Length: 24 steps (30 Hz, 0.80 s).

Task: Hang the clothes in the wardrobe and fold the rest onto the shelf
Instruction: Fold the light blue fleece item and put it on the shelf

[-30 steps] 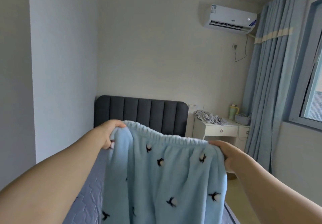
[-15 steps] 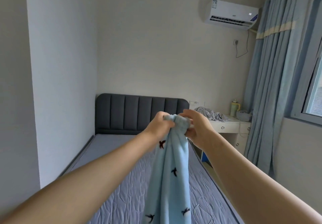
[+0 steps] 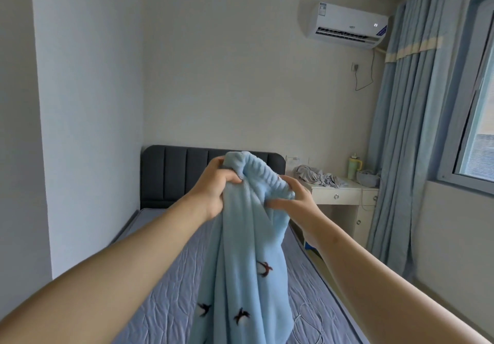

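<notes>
Light blue fleece trousers (image 3: 246, 258) with small dark bird prints hang in front of me over the bed (image 3: 165, 303). They are folded lengthwise, with the elastic waistband bunched at the top. My left hand (image 3: 213, 185) grips the left side of the waistband. My right hand (image 3: 291, 196) holds the right side, thumb pressed into the fabric. The two hands sit close together. The trouser legs run out of the frame at the bottom.
The bed has a blue quilted cover and a dark grey headboard (image 3: 171, 169). A white cable (image 3: 310, 325) lies on its right side. A white bedside table (image 3: 344, 199) carries crumpled grey clothes (image 3: 318, 175) and a green cup (image 3: 354, 168). Blue curtains (image 3: 406, 129) hang at right.
The waistband was spread wide a second ago; my hands then came together and folded the trousers in half lengthwise. Now they have drawn slightly apart, regripping the bunched waistband.
</notes>
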Each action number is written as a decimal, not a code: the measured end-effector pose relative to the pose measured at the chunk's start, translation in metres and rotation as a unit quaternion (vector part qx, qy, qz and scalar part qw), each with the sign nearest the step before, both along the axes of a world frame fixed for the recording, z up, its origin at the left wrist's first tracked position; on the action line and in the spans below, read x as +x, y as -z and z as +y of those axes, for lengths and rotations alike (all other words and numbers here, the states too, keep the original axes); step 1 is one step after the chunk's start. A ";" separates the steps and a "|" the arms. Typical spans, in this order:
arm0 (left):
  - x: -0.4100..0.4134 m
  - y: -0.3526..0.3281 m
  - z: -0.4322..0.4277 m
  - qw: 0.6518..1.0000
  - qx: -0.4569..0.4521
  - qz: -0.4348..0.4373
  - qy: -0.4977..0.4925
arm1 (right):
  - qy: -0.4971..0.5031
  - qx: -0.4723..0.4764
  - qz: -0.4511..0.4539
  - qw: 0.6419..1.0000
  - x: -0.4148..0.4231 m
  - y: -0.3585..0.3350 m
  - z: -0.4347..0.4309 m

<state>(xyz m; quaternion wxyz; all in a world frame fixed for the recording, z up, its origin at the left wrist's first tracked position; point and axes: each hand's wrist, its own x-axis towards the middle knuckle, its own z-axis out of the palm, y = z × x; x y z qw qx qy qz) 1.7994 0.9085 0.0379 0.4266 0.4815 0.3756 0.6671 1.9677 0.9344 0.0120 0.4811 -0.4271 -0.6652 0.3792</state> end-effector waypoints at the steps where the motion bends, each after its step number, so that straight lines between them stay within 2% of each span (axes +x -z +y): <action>1: -0.002 -0.004 -0.001 1.000 0.002 -0.011 0.019 | -0.009 -0.003 0.017 1.000 0.000 0.003 0.001; 4: -0.011 -0.012 -0.003 0.998 0.013 0.015 0.052 | -0.033 -0.004 0.056 0.998 -0.001 0.002 0.002; 6: -0.022 -0.015 -0.004 0.996 0.007 0.056 0.063 | 0.000 0.016 0.077 0.997 0.001 -0.004 0.003; 9: -0.041 -0.021 -0.008 0.980 0.016 0.185 0.077 | 0.030 0.027 0.163 0.986 0.009 -0.020 0.005; 11: -0.049 -0.026 -0.010 0.965 0.008 0.256 0.048 | -0.007 0.011 0.228 0.974 0.009 -0.031 0.003; 13: -0.051 -0.028 -0.010 0.956 -0.039 0.292 -0.014 | -0.061 -0.021 0.280 0.958 0.003 -0.038 0.000; 15: -0.052 -0.025 -0.010 0.934 -0.111 0.334 -0.059 | -0.085 -0.052 0.253 0.962 -0.003 -0.040 -0.004; 18: -0.058 -0.014 -0.008 0.897 -0.195 0.382 -0.103 | -0.053 -0.049 0.131 0.989 -0.003 -0.033 -0.007; 20: -0.054 -0.009 -0.009 0.907 -0.211 0.353 -0.094 | -0.024 -0.021 0.074 0.997 0.004 -0.029 -0.006; 22: -0.045 -0.006 -0.010 0.936 -0.219 0.271 -0.045 | -0.009 0.004 0.012 1.000 0.010 -0.029 -0.008; 24: -0.036 -0.005 -0.009 0.952 -0.213 0.219 0.009 | -0.019 0.008 -0.007 1.000 0.015 -0.031 -0.012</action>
